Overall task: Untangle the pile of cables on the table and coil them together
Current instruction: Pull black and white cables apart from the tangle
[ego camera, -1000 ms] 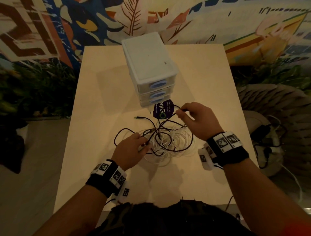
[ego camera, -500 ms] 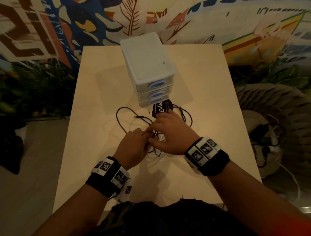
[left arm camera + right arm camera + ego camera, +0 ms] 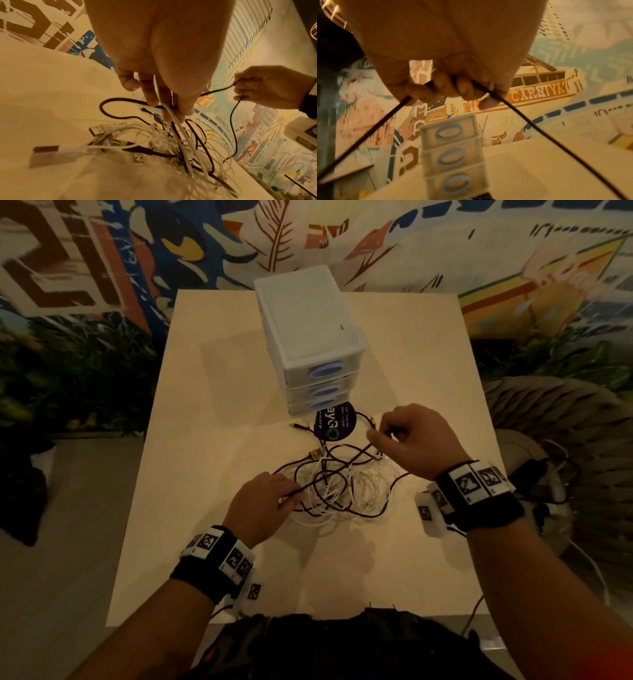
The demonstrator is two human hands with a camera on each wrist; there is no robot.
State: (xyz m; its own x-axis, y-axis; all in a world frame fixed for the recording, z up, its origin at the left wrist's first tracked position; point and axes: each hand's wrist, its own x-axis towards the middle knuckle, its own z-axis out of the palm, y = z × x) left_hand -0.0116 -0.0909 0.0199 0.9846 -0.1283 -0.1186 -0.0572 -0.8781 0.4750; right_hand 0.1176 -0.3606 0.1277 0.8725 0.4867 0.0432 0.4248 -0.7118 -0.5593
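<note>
Black and white thin cables, tangled in one pile [image 3: 339,491], sit mid-frame on the pale wooden worktop [image 3: 205,440] in the head view. Left hand [image 3: 260,508] at the pile's left edge, fingers pinching a black strand plus white strands. Right hand [image 3: 411,440] raised above the pile's upper right, fingers curled round a black braided cable [image 3: 530,121]; the cable exits both sides of the fist. White plastic three-drawer box with blue oval handles [image 3: 308,337] stands beyond the pile, centre-top. Round dark purple sticker [image 3: 334,422] just in front of it.
</note>
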